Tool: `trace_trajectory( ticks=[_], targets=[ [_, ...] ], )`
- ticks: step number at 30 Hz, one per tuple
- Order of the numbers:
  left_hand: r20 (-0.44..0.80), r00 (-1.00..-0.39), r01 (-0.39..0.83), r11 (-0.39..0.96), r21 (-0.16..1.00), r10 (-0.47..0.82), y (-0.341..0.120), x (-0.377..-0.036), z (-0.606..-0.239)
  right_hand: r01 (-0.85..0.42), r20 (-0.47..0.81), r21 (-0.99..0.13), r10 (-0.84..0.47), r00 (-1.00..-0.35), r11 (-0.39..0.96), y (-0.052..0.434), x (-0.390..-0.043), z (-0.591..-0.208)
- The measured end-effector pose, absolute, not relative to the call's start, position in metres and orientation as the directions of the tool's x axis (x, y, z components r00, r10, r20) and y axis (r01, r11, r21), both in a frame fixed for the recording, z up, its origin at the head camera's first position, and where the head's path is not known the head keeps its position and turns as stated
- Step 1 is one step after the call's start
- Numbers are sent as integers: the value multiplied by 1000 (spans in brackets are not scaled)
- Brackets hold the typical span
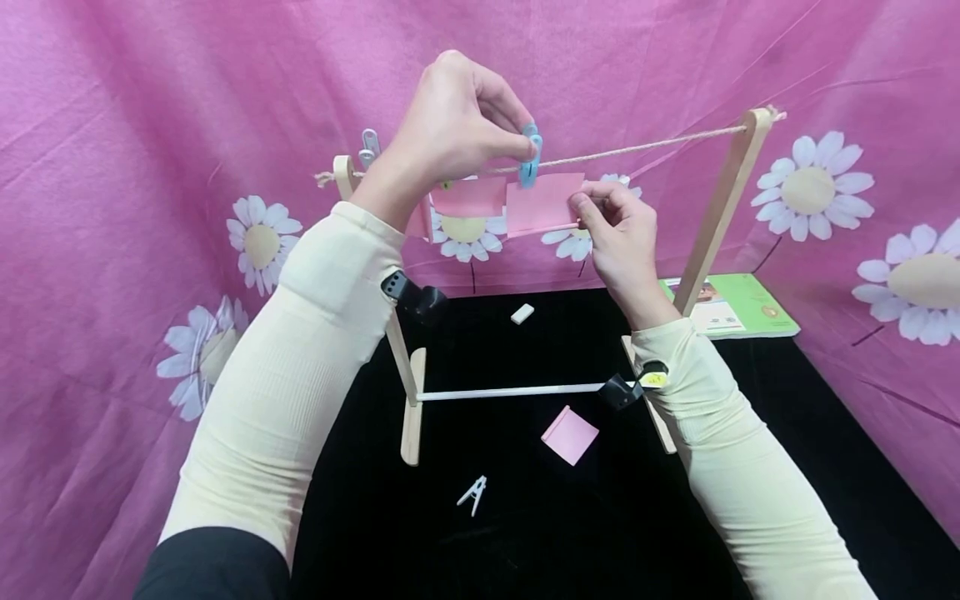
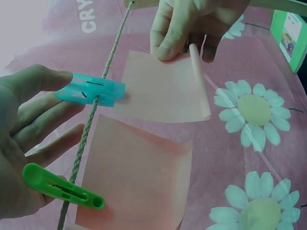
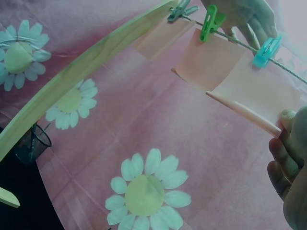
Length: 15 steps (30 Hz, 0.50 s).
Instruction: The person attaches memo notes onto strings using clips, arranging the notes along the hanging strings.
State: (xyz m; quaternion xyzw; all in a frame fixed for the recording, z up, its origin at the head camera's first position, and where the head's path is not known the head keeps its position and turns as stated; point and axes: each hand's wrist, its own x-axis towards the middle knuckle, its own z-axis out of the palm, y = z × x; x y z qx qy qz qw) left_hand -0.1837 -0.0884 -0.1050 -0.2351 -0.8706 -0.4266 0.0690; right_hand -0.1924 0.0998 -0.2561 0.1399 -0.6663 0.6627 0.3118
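the left hand point(image 1: 457, 117) was raised to the string point(image 1: 645, 147) of a small wooden rack point(image 1: 720, 208), its thumb and fingers point(image 2: 38, 81) pinching the tail of a blue clip point(image 1: 531, 156). in the left wrist view the clip's front end sat across the string and over the top corner of a pink paper point(image 1: 545, 202). the right hand point(image 1: 618, 233) held the same paper by its outer lower edge, thumb and fingers clenched on the curled rim point(image 2: 196, 62), keeping the sheet flat under the string. a second pink sheet point(image 1: 468, 197) hung just beside it, under a green clip point(image 2: 62, 188), and a grey clip point(image 3: 181, 9) held a third further along near the rack's post.

to do this step well, it seemed best that the right hand keep the sheet taut and level so its top edge stayed tucked against the string, while the left pushed the clip fully down before easing the squeeze; letting go early could let the paper slip or hang crooked. the paper looked thin and already curled, so a light pinch would do.

on the black table point(image 1: 750, 467) lay a spare pink sheet point(image 1: 570, 434), a white clip point(image 1: 473, 494) and a small white block point(image 1: 522, 313); a green booklet point(image 1: 731, 305) lay beyond the rack.
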Motion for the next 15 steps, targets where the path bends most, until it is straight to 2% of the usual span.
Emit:
trace_trajectory(
  ticks=[9,15],
  targets=[
    [303,-885,457,532,712,353,-87,-183,-106,-600,578,-800,239,-780,-25,103,-194,-253],
    [277,-899,429,551,715,340,-88,-183,-107,-593,567,-804,237,-789,-50,102,-194,-252]
  ],
)
